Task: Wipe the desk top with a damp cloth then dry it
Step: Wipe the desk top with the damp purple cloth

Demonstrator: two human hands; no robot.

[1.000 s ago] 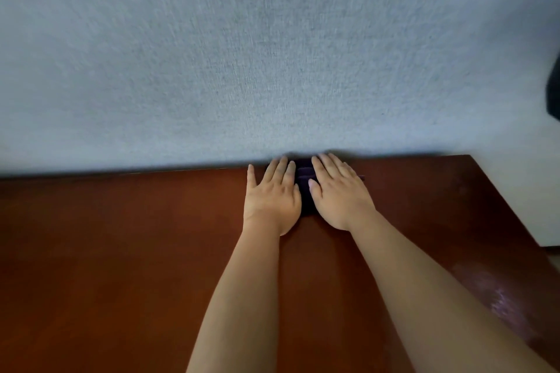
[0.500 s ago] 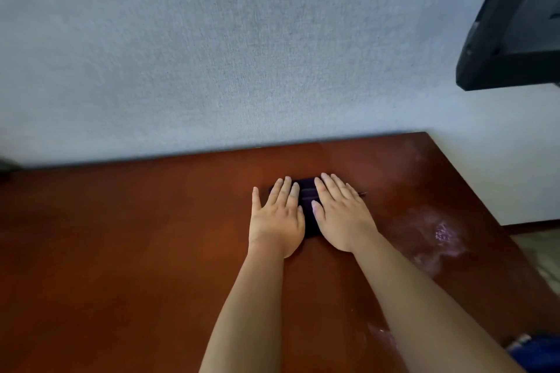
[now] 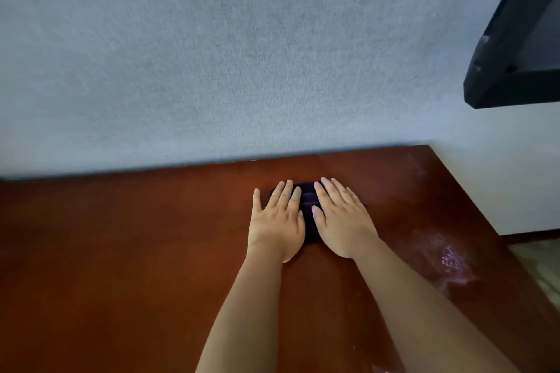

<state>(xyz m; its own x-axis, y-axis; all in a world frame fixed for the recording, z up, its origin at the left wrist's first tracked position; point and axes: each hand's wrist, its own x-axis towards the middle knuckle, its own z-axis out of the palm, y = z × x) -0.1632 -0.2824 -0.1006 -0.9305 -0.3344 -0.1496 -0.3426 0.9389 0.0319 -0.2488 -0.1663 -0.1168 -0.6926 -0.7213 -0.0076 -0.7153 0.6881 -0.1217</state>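
A folded dark purple cloth lies on the reddish-brown wooden desk top, a short way in front of the wall. My left hand and my right hand press flat on it side by side, fingers straight and pointing at the wall. The hands cover most of the cloth; only a dark strip shows between them and at the fingertips. A wet, shiny smear sits on the desk to the right of my right hand.
A pale textured wall runs along the desk's far edge. A black-framed screen hangs at the upper right. The desk's right edge slants down toward the floor.
From a second ago, both hands slid the cloth back from the wall toward me. Since half a second ago they have moved slightly toward the wall again.
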